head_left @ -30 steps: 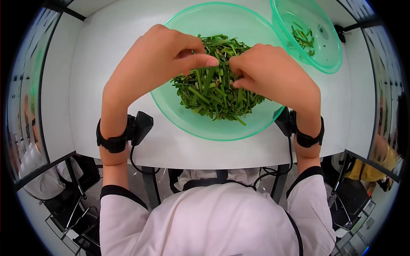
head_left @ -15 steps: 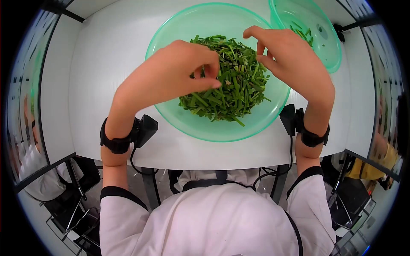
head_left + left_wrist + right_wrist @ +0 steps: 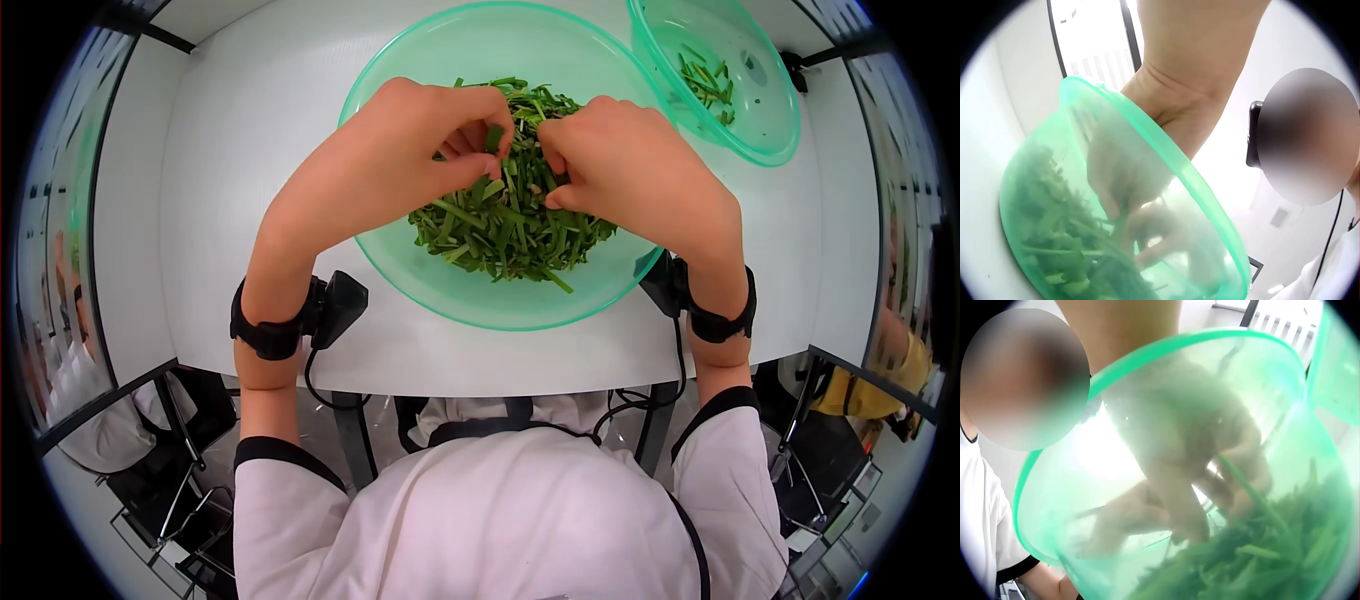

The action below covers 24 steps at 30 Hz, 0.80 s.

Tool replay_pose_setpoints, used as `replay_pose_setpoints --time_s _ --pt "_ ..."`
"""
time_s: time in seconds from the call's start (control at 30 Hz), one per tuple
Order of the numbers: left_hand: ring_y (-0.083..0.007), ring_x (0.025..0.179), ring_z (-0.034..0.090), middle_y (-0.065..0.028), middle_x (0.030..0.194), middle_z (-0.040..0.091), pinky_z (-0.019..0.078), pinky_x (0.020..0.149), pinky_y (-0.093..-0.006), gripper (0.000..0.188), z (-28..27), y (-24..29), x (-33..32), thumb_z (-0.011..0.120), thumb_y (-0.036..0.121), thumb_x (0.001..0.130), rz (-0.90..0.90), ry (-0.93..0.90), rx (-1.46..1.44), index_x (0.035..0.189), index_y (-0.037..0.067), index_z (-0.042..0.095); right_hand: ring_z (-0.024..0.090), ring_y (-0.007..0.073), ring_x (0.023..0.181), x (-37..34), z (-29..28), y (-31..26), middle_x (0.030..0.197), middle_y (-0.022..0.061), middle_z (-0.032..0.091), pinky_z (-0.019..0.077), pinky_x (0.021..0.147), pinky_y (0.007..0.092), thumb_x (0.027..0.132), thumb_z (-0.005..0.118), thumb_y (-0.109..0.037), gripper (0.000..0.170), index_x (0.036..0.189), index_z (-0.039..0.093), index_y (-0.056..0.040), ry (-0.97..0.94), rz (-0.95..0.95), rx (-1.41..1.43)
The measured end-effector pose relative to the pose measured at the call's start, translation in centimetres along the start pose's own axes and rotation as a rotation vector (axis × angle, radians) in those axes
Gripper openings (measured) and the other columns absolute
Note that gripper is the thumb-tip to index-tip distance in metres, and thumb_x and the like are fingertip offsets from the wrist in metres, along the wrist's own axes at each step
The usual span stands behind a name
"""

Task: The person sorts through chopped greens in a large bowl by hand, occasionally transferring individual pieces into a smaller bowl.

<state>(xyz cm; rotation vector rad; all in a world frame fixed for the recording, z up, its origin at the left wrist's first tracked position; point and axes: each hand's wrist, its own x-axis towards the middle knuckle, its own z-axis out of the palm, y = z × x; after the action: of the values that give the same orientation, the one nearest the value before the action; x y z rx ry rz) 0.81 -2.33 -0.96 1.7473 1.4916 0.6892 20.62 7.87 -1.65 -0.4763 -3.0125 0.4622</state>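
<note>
A heap of cut green stems and leaves (image 3: 530, 225) fills the middle of the large green bowl (image 3: 450, 290). On the heap's left side, the left hand (image 3: 400, 150) pinches a green piece (image 3: 493, 138) between bent fingers and thumb. Across from it, the right hand (image 3: 640, 170) reaches down onto the heap with bent fingers and thumb, their tips among the greens; whether they grip any cannot be told. Through the bowl wall both hands look blurred, with greens (image 3: 1072, 262) below them in the left wrist view and greens (image 3: 1260, 562) in the right wrist view.
A second green bowl (image 3: 765, 130) with a few cut pieces (image 3: 706, 85) stands at the back right, against the large bowl. The white table (image 3: 250, 130) runs to a front edge near the person's body. Cables hang from both wrist cameras.
Over the last half second the right hand has come back left and down from the heap's right edge, its fingers closing in. The left hand has moved slightly up and left, a green piece now in its fingers.
</note>
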Motion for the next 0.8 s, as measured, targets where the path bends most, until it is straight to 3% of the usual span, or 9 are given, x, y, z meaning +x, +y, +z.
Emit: replay_pose_setpoints --time_s 0.2,0.37,0.47,0.6,0.63,0.73,0.8 --pt "-0.0156 0.083 0.071 -0.0052 0.084 0.068 0.0542 0.074 -0.0273 0.012 -0.5 0.5 -0.1 0.064 0.0 0.088 -0.026 0.063 -0.086 0.1 0.001 0.06 0.059 0.0316 0.065 0.0 0.0 0.3 0.067 0.0112 0.06 0.0452 0.058 0.0417 0.07 0.069 -0.006 0.014 0.077 0.057 -0.0036 0.006 -0.012 0.024" --pt "-0.0132 0.089 0.068 -0.0043 0.094 0.069 0.0537 0.075 -0.0249 0.014 -1.2 0.8 -0.1 0.063 0.003 0.093 -0.035 0.168 -0.183 0.106 0.001 0.06 0.06 0.0311 0.066 -0.3 -0.7 0.6 0.068 0.0122 0.061 0.0463 0.059 0.0396 0.072 0.066 -0.003 0.012 0.079 0.056 -0.0014 0.071 0.022 0.023" --pt "-0.0135 0.089 0.069 -0.0052 0.094 0.069 0.0541 0.075 -0.0246 0.019 -1.6 0.0 -0.1 0.064 0.005 0.093 -0.045 0.202 -0.233 0.111 0.001 0.059 0.058 0.0351 0.078 -0.4 -1.4 1.1 0.075 0.0153 0.06 0.048 0.07 0.0459 0.075 0.063 -0.009 0.01 0.078 0.058 -0.001 0.044 0.059 0.132" --pt "-0.0143 0.092 0.069 -0.0063 0.093 0.069 0.0562 0.079 -0.024 0.023 -1.3 0.3 0.0 0.064 0.005 0.093 -0.056 0.246 -0.287 0.114 0.0 0.058 0.058 0.0336 0.066 0.4 -2.4 1.1 0.068 0.0165 0.059 0.0475 0.063 0.0409 0.076 0.062 -0.008 0.011 0.076 0.057 0.0022 0.178 0.037 0.341" --pt "-0.0145 0.092 0.069 -0.0064 0.093 0.069 0.0566 0.079 -0.0243 0.023 -1.3 0.4 0.0 0.065 0.005 0.093 -0.054 0.255 -0.292 0.114 0.0 0.058 0.061 0.0309 0.063 0.5 -2.3 1.1 0.069 0.0165 0.062 0.0501 0.062 0.0364 0.078 0.063 -0.008 0.013 0.079 0.059 0.0037 0.216 0.018 0.413" --pt "-0.0151 0.093 0.069 -0.0067 0.094 0.068 0.0576 0.08 -0.0252 0.024 -1.3 0.3 0.1 0.065 0.004 0.092 -0.036 0.284 -0.298 0.114 0.0 0.058 0.066 0.0142 0.073 0.7 -3.1 0.1 0.08 0.0061 0.066 0.0541 0.073 0.0269 0.087 0.067 -0.007 0.011 0.09 0.059 0.0005 0.088 0.093 0.488" --pt "-0.0157 0.094 0.069 -0.0068 0.095 0.068 0.058 0.08 -0.0257 0.024 -1.3 0.1 0.1 0.066 0.003 0.091 -0.007 0.308 -0.288 0.114 0.0 0.058 0.065 0.0116 0.075 0.7 -3.2 -0.1 0.081 0.0049 0.067 0.0539 0.075 0.026 0.088 0.066 -0.006 0.01 0.09 0.06 0.001 0.112 0.07 0.565"
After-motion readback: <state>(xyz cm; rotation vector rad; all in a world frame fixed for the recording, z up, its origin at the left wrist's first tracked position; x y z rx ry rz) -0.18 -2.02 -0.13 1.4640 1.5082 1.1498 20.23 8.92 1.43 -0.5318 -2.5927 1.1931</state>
